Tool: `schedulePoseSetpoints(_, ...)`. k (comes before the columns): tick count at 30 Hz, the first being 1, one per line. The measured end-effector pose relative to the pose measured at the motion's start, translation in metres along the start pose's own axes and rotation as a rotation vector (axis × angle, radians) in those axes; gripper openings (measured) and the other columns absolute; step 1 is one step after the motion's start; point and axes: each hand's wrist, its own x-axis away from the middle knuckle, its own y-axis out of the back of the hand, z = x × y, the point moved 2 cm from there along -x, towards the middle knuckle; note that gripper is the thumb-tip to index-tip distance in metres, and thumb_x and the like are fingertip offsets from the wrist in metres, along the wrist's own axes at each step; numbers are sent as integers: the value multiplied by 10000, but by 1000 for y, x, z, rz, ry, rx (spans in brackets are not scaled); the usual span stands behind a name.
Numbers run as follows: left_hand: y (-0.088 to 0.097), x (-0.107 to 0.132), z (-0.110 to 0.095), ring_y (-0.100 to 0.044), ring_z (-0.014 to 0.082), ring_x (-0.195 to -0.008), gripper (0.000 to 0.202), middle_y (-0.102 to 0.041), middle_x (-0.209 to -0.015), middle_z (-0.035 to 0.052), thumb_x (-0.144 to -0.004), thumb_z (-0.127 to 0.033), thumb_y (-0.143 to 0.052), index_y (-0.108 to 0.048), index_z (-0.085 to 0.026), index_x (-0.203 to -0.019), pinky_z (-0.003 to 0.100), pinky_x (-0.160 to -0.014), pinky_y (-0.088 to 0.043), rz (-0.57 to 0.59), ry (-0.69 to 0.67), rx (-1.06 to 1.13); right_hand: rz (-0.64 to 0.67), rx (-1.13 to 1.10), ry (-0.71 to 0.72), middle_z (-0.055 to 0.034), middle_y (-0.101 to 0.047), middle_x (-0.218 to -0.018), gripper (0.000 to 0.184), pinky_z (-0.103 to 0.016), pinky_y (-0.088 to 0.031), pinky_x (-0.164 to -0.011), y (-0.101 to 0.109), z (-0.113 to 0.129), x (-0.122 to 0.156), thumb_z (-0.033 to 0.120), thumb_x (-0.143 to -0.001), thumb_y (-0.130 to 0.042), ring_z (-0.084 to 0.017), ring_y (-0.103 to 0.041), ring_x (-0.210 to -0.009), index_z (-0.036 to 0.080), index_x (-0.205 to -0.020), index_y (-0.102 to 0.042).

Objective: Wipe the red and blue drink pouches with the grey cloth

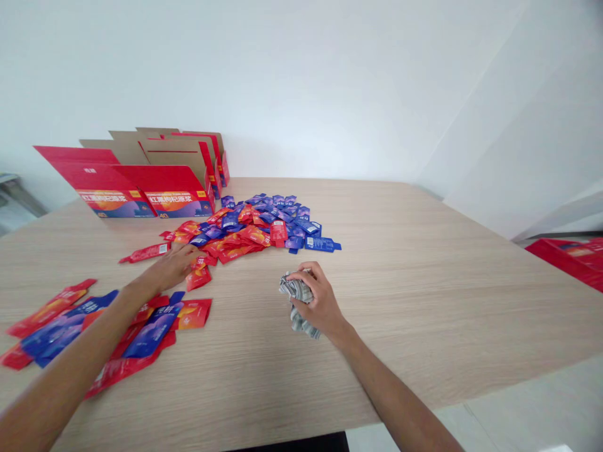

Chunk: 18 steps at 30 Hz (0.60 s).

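My right hand [320,300] is closed around a crumpled grey-and-white striped cloth [304,325], which rests on the table. On the left, my left hand [173,271] reaches to the near edge of a heap of pouches. Its fingers are bent together on a small red pouch [200,277]; the fingertips are slightly blurred. The heap mixes red pouches [240,246] with blue ones [301,221]. Beneath and beside my left forearm lies a second, looser group, with a blue pouch [153,329] on top of red ones.
Several open red cardboard boxes [176,188] with brown insides stand in rows at the back left, near the white wall [330,94]. The pale wooden table [424,263] stretches to the right. Beyond its right edge are more red printed items [570,260].
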Motion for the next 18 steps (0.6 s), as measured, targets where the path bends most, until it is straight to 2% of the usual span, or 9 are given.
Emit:
schedulePoseSetpoints(3,-27,-31,-39,-587,277,-1170,406,-660,-1216,137,-857,-96,-466,-688,-169,-1189,458,-1063,-472,84,-225,-234,-10,-3,16,-62,-531,-1141,357,-359,-544,-908,1,0,0,98,-762,-649,-208,-605,-978,246,-1084,-693)
schedulePoseSetpoints(5,-48,-50,-70,-586,253,-1191,443,-659,-1240,131,-876,-64,-454,-668,-173,-1249,415,-1072,-476,87,-317,-268,-26,-7,19,-61,-532,-1136,353,-356,-545,-896,2,0,-1,101,-765,-649,-206,-604,-964,247,-1084,-693)
schedulePoseSetpoints(7,-71,-70,-101,-579,240,-1208,481,-659,-1264,123,-873,-43,-464,-655,-186,-1290,394,-1086,-468,84,-355,-287,-51,-7,19,-59,-536,-1126,347,-356,-545,-893,4,2,-1,106,-768,-648,-209,-602,-969,251,-1080,-693)
schedulePoseSetpoints(11,-112,-110,-154,-522,294,-1308,483,-608,-1385,170,-920,-106,-477,-611,-163,-1381,447,-1114,-431,57,-371,-343,-110,8,18,-60,-536,-1126,347,-350,-548,-874,9,2,-3,106,-754,-644,-212,-600,-976,250,-1066,-689)
schedulePoseSetpoints(14,-135,-138,-176,-460,333,-1391,518,-547,-1481,188,-942,-150,-474,-551,-146,-1453,484,-1139,-388,32,-348,-369,-133,22,30,-65,-529,-1124,342,-349,-550,-874,11,0,-4,107,-750,-646,-217,-603,-991,242,-1061,-684)
schedulePoseSetpoints(18,-155,-161,-188,-437,348,-1430,573,-515,-1536,190,-936,-95,-407,-504,-133,-1500,528,-1165,-337,40,-310,-396,-134,45,68,-72,-531,-1123,347,-350,-548,-880,12,-2,-5,105,-753,-648,-222,-602,-1009,231,-1074,-682)
